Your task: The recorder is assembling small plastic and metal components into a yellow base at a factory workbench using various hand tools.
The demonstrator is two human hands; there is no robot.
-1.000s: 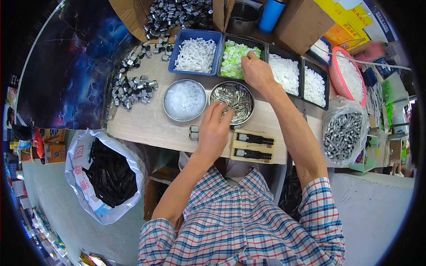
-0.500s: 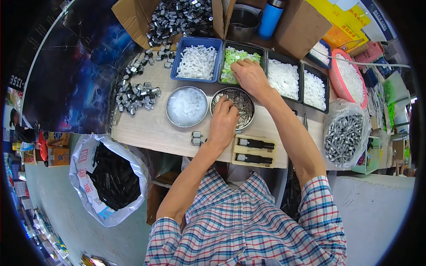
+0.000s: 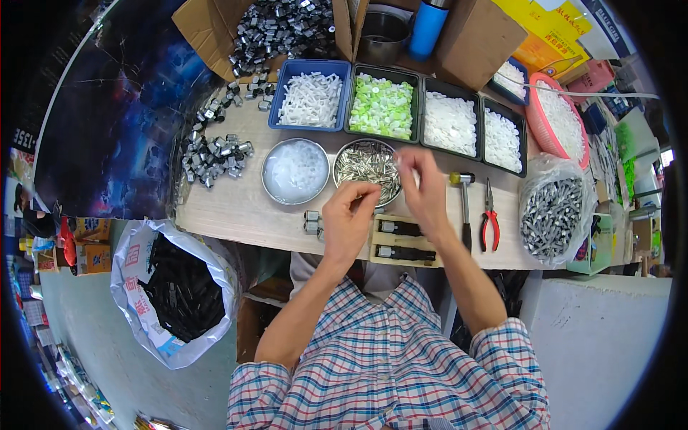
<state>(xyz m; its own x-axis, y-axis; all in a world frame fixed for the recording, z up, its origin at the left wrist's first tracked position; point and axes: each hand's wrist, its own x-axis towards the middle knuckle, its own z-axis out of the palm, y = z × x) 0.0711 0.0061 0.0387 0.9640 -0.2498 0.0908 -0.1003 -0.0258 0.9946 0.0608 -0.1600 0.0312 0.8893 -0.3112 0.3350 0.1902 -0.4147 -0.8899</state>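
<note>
Both hands meet over the near rim of a metal bowl (image 3: 367, 166) heaped with small silver pins. The left hand (image 3: 349, 222) is curled, thumb and forefinger drawn together just at the bowl's front edge; whatever they pinch is too small to make out. The right hand (image 3: 424, 188) hangs beside it, fingertips bunched and pointing toward the left fingers, and its grip is likewise too fine to read. The pins lie directly beyond the fingertips of both hands. Just beneath the palms sits a wooden jig (image 3: 403, 241) holding two dark parts. Left of the left fingers stands a second bowl (image 3: 295, 170) of pale pieces; right of the right hand lie a hammer (image 3: 464, 195) and red pliers (image 3: 489, 223). Beyond the fingers runs a row of trays: blue (image 3: 311, 97), then green (image 3: 381, 106).

Half a second ago the right hand reached to the green tray and the left lay flat in the pin bowl; now both have drawn back toward the person and closed in on each other.
</note>
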